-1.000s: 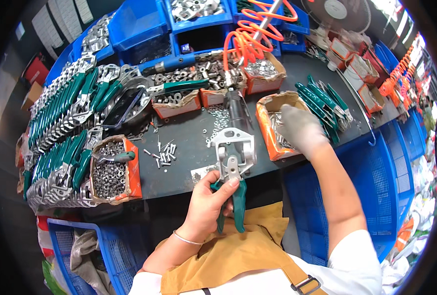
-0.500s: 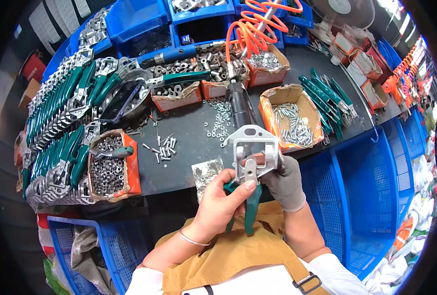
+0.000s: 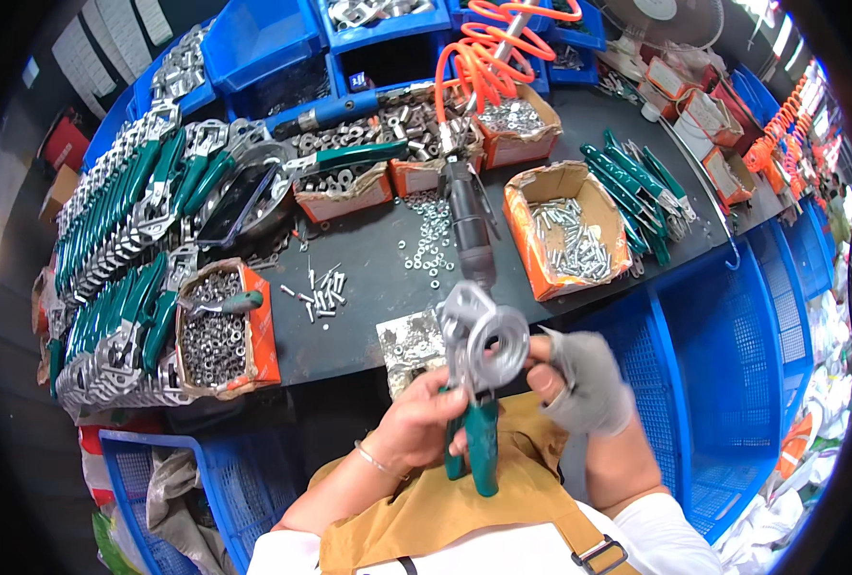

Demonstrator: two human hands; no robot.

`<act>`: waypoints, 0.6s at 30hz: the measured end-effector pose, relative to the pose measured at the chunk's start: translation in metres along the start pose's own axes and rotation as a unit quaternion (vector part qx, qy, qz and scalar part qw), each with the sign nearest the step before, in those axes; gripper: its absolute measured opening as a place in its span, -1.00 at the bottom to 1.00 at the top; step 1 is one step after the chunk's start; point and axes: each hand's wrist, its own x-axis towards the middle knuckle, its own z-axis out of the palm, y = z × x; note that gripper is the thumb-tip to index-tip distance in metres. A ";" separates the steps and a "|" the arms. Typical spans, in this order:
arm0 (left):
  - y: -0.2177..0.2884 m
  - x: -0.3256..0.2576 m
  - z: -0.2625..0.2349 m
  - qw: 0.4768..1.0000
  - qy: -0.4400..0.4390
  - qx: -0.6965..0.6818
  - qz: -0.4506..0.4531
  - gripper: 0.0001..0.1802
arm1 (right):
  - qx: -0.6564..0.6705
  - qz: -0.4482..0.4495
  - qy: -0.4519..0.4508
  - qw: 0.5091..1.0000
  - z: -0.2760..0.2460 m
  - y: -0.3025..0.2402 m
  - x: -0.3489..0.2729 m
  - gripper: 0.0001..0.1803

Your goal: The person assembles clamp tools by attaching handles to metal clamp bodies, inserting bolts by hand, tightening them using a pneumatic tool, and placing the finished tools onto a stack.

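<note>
- At the left end of the bench, rows of locking pliers with dark green handles and silver metal jaws (image 3: pixel 138 182) lie stacked; no change there.
- Right of them, an orange cardboard box (image 3: pixel 262 335) of small metal nuts, also unchanged.
- Next, a loose scatter of slim silver metal pins (image 3: pixel 324 295) on the dark bench top; undisturbed.
- My bare left hand (image 3: pixel 428 420): fingers closed round the single green-handled metal clamp tool (image 3: pixel 483 436), near its metal head. The tool is in front of my apron, just off the bench edge, head up, handles down.
- Changed: half a second ago the head showed its open frame; now it is turned and a round silver ring faces me. Judgement: the work has shifted to another side of the head.
- Behind the head, a black cylindrical air tool (image 3: pixel 468 225) on the bench, not in hand.
- The open brown-and-orange cardboard box (image 3: pixel 597 196) of silver pins: my right hand was in it a second ago, now out.
- My right hand (image 3: pixel 589 388), in a grey glove with bare fingertips, is blurred; thumb and forefinger bent close by the ring. Cannot tell whether they touch it or pinch a pin, so seating is unconfirmed.
</note>
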 end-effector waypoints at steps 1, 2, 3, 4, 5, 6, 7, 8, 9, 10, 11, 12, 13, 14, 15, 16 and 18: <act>-0.009 -0.004 -0.011 0.999 -0.030 -0.007 0.015 -0.40 | 0.012 0.018 0.023 0.999 -0.010 0.005 0.016 -0.79; -0.009 -0.011 -0.017 0.999 -0.036 0.032 0.025 -0.35 | -0.046 0.168 0.081 0.981 -0.022 0.007 0.031 -0.77; -0.008 -0.014 -0.016 0.998 -0.030 0.051 0.034 -0.34 | -0.179 0.202 0.130 0.954 -0.039 0.025 0.051 -0.72; -0.007 -0.017 -0.012 0.996 -0.025 0.070 0.039 -0.33 | -0.361 0.197 0.084 0.908 -0.056 0.051 0.063 -0.69; -0.002 -0.023 -0.010 0.995 -0.002 0.065 0.070 -0.34 | -0.423 0.210 0.023 0.881 -0.059 0.072 0.079 -0.69; 0.006 -0.028 -0.003 0.994 0.008 0.058 0.090 -0.34 | -0.468 0.274 -0.068 0.837 -0.066 0.084 0.089 -0.67; 0.012 -0.033 0.001 0.989 0.041 0.076 0.121 -0.40 | -0.474 0.298 -0.093 0.823 -0.064 0.098 0.095 -0.69; 0.018 -0.035 0.000 0.971 0.055 0.134 0.189 -0.47 | -0.479 0.314 -0.122 0.811 -0.058 0.108 0.103 -0.72; 0.021 -0.044 -0.004 0.965 0.068 0.115 0.225 -0.48 | -0.474 0.306 -0.146 0.812 -0.055 0.113 0.104 -0.71; 0.024 -0.051 -0.007 0.957 0.080 0.096 0.261 -0.49 | -0.469 0.299 -0.170 0.813 -0.055 0.117 0.104 -0.71; 0.028 -0.054 -0.004 0.947 0.081 0.119 0.286 -0.54 | -0.458 0.308 -0.162 0.818 -0.056 0.117 0.104 -0.71; 0.029 -0.058 -0.003 0.943 0.092 0.121 0.296 -0.54 | -0.444 0.294 -0.169 0.829 -0.057 0.118 0.106 -0.70; 0.028 -0.061 -0.001 0.944 0.105 0.107 0.294 -0.59 | -0.447 0.285 -0.193 0.826 -0.057 0.122 0.109 -0.70; 0.028 -0.063 -0.001 0.946 0.115 0.092 0.290 -0.63 | -0.452 0.278 -0.215 0.820 -0.057 0.125 0.112 -0.69; 0.031 -0.066 -0.003 0.957 0.098 0.078 0.260 -0.64 | -0.450 0.271 -0.217 0.823 -0.057 0.127 0.113 -0.69; 0.028 -0.064 0.006 0.957 0.111 0.042 0.264 -0.58 | -0.463 0.265 -0.218 0.817 -0.056 0.128 0.112 -0.70; 0.025 -0.063 0.003 0.952 0.168 -0.023 0.255 -0.57 | -0.476 0.254 -0.223 0.812 -0.050 0.119 0.113 -0.71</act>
